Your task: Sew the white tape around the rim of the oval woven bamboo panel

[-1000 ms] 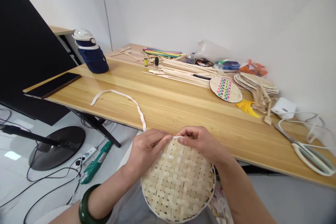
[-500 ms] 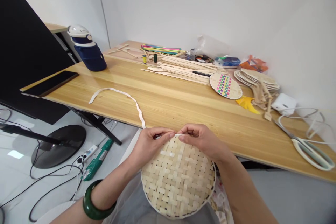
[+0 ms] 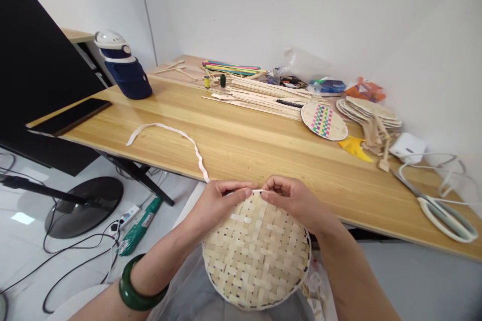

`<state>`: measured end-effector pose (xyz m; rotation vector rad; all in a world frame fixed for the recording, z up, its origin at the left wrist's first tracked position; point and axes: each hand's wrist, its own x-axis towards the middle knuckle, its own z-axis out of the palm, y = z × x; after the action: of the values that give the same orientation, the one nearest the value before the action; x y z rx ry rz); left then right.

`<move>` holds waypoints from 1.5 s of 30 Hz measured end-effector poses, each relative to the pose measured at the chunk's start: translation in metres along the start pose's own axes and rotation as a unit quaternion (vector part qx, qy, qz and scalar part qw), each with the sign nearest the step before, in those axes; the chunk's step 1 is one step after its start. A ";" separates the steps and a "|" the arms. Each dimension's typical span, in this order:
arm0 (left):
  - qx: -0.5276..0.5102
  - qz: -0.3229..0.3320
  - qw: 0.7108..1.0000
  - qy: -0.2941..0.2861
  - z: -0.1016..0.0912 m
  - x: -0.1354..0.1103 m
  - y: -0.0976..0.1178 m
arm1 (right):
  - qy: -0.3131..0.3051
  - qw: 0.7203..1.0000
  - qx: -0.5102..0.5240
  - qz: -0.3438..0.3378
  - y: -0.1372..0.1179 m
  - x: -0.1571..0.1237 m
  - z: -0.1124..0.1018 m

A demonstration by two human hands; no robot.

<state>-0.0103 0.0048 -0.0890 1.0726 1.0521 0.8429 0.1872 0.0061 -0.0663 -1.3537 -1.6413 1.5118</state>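
At the far left of the frame a black monitor (image 3: 33,60) stands beside the wooden worktop (image 3: 241,145), and a white ribbon (image 3: 169,135) trails across the worktop towards lower centre. There the left hand (image 3: 216,205) pinches the ribbon's end against the top rim of a round woven bamboo disc (image 3: 256,256), its grip narrow. Just right of it, the right hand (image 3: 297,203) pinches the same rim, fingertips nearly touching the left's. Scissors (image 3: 440,208) lie at the right edge.
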 end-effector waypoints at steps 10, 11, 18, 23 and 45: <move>0.031 0.026 0.999 -0.011 -0.002 -0.002 -0.002 | 0.006 1.000 -0.013 -0.006 0.002 -0.006 -0.002; 0.032 0.032 0.999 -0.011 -0.002 -0.002 -0.001 | 0.007 1.000 -0.012 -0.007 0.002 -0.006 -0.002; 0.019 -0.002 1.000 0.014 0.001 -0.001 0.001 | 0.008 1.000 -0.027 -0.013 -0.004 -0.009 0.000; 0.013 -0.021 1.000 0.009 0.003 0.001 0.002 | 0.017 0.999 -0.032 -0.018 -0.007 -0.014 0.001; -0.011 -0.056 0.998 0.001 -0.003 0.003 0.002 | 0.165 0.985 0.046 -0.026 0.001 -0.010 -0.019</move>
<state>-0.0126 0.0085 -0.0885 0.9850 1.0918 0.7628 0.2076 0.0051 -0.0604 -1.4127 -1.3711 1.2388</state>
